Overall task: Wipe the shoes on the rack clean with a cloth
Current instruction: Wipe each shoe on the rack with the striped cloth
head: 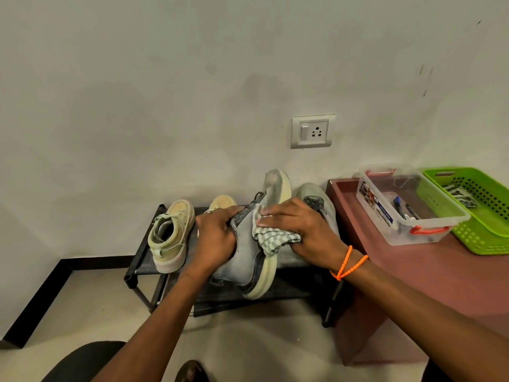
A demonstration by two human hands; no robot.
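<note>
A grey sneaker [248, 260] with a cream sole is held tilted on its side above the black shoe rack [140, 260]. My left hand [216, 235] grips it around the collar and laces. My right hand [297, 230] holds a grey-and-white checked cloth [272, 238] and presses it against the shoe's side. Its grey partner [316, 197] stands on the rack behind my right hand, mostly hidden. A pale green-beige high-top [170, 235] stands at the rack's left end, and a second beige shoe [223, 202] shows behind my left hand.
A reddish-brown low table [413, 271] stands right of the rack, carrying a clear plastic box [407, 208] with pens and a green basket [476, 210]. A wall socket [312, 131] is above the shoes. Tiled floor lies in front, with a dark rounded object [82, 362] at bottom left.
</note>
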